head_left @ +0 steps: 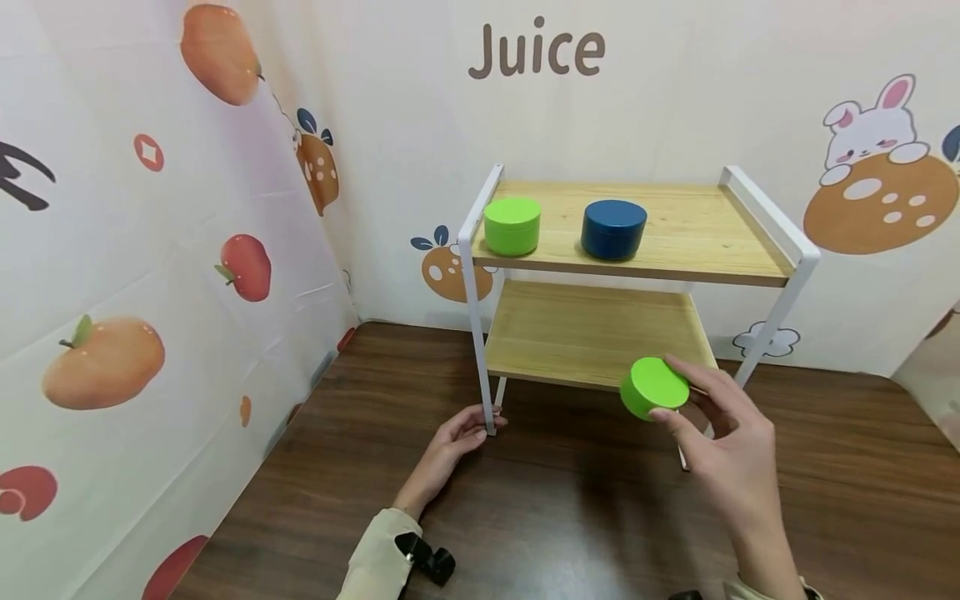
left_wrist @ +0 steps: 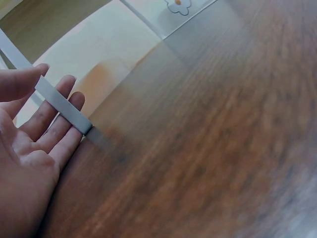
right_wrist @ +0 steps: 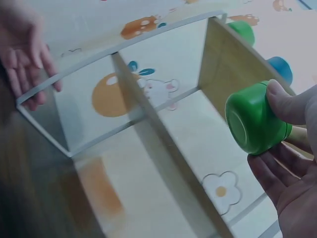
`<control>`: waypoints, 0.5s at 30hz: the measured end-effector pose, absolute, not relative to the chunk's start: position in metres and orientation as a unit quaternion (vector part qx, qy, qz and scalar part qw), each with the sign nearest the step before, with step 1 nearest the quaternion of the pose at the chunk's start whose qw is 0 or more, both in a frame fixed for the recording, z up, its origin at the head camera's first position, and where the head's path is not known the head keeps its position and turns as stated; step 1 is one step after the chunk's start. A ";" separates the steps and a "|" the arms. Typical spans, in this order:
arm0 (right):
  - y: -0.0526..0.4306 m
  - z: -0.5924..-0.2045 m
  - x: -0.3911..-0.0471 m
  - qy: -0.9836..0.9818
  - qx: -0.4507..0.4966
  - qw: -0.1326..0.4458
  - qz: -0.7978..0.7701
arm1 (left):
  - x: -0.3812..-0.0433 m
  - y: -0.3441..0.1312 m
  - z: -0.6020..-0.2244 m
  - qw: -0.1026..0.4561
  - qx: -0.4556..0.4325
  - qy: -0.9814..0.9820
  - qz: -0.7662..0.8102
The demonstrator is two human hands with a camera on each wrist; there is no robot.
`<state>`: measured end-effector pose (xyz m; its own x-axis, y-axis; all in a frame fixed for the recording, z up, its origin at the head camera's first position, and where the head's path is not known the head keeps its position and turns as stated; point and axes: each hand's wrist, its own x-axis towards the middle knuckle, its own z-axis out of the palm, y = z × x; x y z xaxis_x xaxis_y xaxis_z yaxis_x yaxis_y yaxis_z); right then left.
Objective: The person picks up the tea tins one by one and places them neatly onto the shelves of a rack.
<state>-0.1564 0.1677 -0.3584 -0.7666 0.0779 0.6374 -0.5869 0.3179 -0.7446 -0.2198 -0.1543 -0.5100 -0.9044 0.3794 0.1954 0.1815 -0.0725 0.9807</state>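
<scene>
My right hand point(head_left: 731, 442) pinches a round bright green tin point(head_left: 654, 388) between thumb and fingers, tilted in front of the lower shelf's right part. In the right wrist view the tin's bottom point(right_wrist: 238, 124) shows. At the lower left, my left hand point(head_left: 455, 433) holds the foot of the rack's front left leg point(head_left: 478, 358), thumb on one side and fingers behind. The left wrist view shows this white leg point(left_wrist: 64, 106) lying across the fingers. On the top shelf point(head_left: 697, 221) stand another green tin point(head_left: 512, 227) at the left and a dark blue tin point(head_left: 613, 230) right of it.
The two-tier rack has white metal sides point(head_left: 772, 221) and a wooden lower shelf point(head_left: 592, 329). It stands on a dark wooden table point(head_left: 525, 525). Printed cloth point(head_left: 652, 100) hangs behind, and another printed cloth wall point(head_left: 187, 350) runs along the left.
</scene>
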 end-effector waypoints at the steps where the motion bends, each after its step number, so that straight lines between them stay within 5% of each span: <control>1: 0.169 -0.355 -0.156 -0.756 0.164 0.298 0.559 | -0.220 -0.154 -0.510 0.072 0.207 0.678 0.702; 15: 0.181 -0.316 -0.160 -0.769 0.168 0.339 0.515 | -0.220 -0.155 -0.510 0.070 0.210 0.677 0.702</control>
